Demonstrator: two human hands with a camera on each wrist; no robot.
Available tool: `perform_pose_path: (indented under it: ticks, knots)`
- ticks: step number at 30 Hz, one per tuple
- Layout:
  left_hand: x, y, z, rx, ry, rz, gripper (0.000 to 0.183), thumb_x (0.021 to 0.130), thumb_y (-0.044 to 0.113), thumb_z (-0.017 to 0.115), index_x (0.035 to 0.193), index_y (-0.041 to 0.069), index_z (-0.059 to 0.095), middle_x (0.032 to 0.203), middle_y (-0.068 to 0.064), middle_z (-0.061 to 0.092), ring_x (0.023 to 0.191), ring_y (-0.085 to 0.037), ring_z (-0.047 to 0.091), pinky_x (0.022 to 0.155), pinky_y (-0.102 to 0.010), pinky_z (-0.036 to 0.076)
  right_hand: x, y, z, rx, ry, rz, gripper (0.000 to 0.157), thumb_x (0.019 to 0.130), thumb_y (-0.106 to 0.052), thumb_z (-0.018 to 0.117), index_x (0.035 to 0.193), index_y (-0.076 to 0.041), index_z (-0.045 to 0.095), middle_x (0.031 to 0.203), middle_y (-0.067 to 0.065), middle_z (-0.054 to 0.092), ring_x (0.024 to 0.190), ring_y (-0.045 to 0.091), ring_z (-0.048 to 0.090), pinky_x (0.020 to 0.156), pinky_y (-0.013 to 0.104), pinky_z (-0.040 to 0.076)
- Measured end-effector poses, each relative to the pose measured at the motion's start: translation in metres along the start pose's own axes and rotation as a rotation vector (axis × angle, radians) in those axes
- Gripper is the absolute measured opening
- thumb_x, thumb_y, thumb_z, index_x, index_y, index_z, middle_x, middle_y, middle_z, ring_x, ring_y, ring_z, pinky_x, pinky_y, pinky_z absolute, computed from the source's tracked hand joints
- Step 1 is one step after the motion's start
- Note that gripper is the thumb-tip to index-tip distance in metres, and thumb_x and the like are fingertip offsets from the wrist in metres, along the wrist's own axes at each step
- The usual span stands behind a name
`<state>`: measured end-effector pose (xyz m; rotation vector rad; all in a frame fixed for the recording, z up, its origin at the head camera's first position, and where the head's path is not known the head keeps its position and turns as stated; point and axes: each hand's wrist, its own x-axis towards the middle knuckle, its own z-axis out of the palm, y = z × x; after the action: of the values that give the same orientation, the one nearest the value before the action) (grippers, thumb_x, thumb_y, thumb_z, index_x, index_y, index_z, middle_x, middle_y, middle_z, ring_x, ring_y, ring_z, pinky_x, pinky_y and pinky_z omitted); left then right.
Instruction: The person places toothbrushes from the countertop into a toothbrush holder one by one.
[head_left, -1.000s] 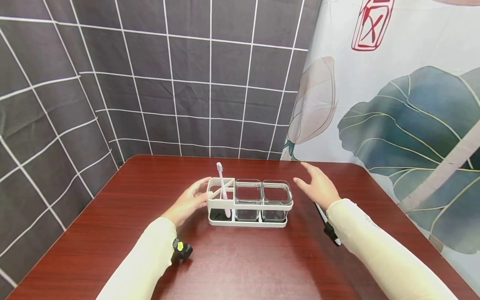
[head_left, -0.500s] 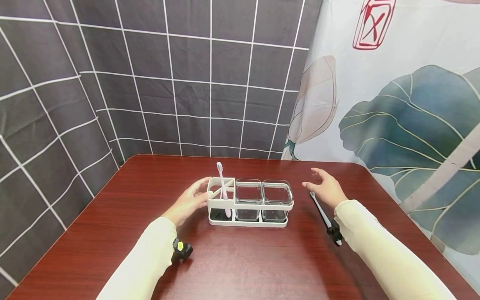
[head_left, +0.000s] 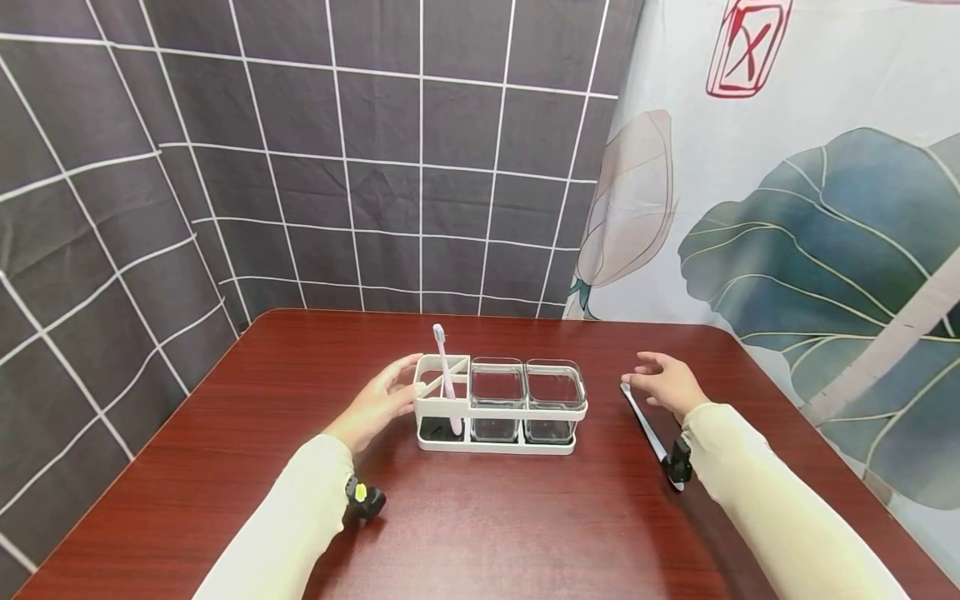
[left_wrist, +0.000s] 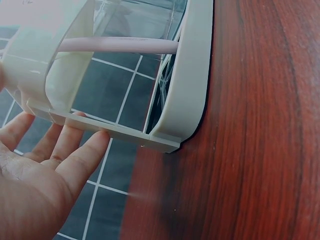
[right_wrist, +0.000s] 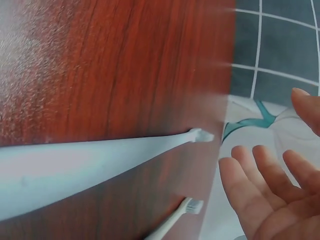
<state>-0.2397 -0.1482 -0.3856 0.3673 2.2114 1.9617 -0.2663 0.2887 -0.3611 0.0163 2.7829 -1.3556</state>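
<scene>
At the left end of a white toothbrush holder [head_left: 517, 448], my left hand [head_left: 378, 404] steadies the frame with its thumb and fingers on the end; in the left wrist view, fingers [left_wrist: 85, 157] touch the white bar. A pale pink toothbrush [head_left: 447, 379] leans upright in the holder's left section. Two clear square cups [head_left: 497, 385] fill its other sections. My right hand [head_left: 666, 385] hovers right of the holder, fingers loosely bent and holding nothing. Below it lies a pale blue toothbrush [head_left: 643, 425], its handle partly covered by the wrist camera. The right wrist view shows another toothbrush [right_wrist: 172, 218].
The reddish-brown wooden table [head_left: 495, 533] carries everything. Behind it hangs a dark grid-patterned curtain [head_left: 382, 192], with a white, leaf-printed cloth [head_left: 810, 250] at the right. Black cameras [head_left: 365, 500] are strapped to both wrists.
My right hand has moved right and slightly down, away from the holder and over the pale blue toothbrush, and its fingers have drawn closer together. The left hand and holder stay put.
</scene>
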Motion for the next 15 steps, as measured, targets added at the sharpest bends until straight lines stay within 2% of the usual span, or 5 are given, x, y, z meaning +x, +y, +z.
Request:
perform_pose_path:
  ticks: [10, 15]
  knots:
    - [0.001, -0.001, 0.001, 0.004, 0.009, -0.004, 0.06, 0.095, 0.015, 0.059, 0.149, 0.009, 0.032, 0.15, -0.022, 0.033, 0.131, -0.038, 0.044, 0.104, -0.048, 0.041, 0.002, 0.009, 0.0, 0.044, -0.04, 0.088, 0.066, 0.095, -0.017, 0.059, 0.144, 0.012, 0.027, 0.137, 0.036, 0.043, 0.122, 0.045, 0.05, 0.091, 0.049, 0.052]
    - [0.001, -0.001, 0.001, 0.006, 0.009, -0.01, 0.06, 0.095, 0.015, 0.059, 0.149, 0.01, 0.032, 0.15, -0.022, 0.034, 0.131, -0.038, 0.044, 0.105, -0.048, 0.041, 0.003, 0.012, -0.001, 0.054, -0.05, 0.124, 0.063, 0.093, -0.014, 0.061, 0.141, 0.015, 0.031, 0.134, 0.038, 0.043, 0.119, 0.046, 0.053, 0.09, 0.05, 0.052]
